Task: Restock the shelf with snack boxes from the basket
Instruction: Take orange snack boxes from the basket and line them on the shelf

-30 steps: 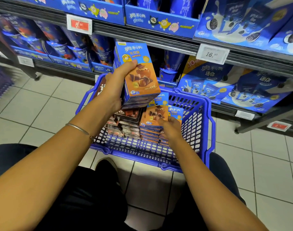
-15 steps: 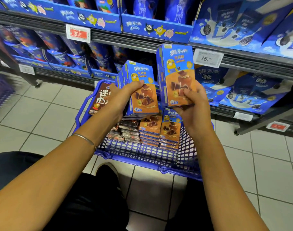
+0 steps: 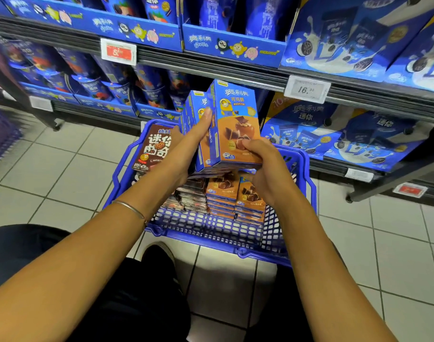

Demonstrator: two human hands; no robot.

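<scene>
The right hand's (image 3: 265, 169) fingers curl onto the lower right corner of the front box (image 3: 235, 124), a blue and orange carton held upright. The left hand's (image 3: 184, 149) thumb lies straight up the side of that carton, while its fingers reach behind matching snack boxes (image 3: 198, 107) pressed against it, holding the bunch together. A thin bracelet (image 3: 132, 208) circles the left wrist. The bunch is held just above a blue plastic basket (image 3: 211, 233) on the tiled floor (image 3: 50, 169). Inside the basket, two flat stacks of the same orange cartons (image 3: 235, 196) sit on the right, dark packets (image 3: 191, 193) are piled left of them, and a brown cookie box (image 3: 156, 146) stands upright at the far left corner. Beyond the basket, a shelf (image 3: 235, 72) holds blue biscuit packs, with a price tag (image 3: 307, 89) on its edge.
</scene>
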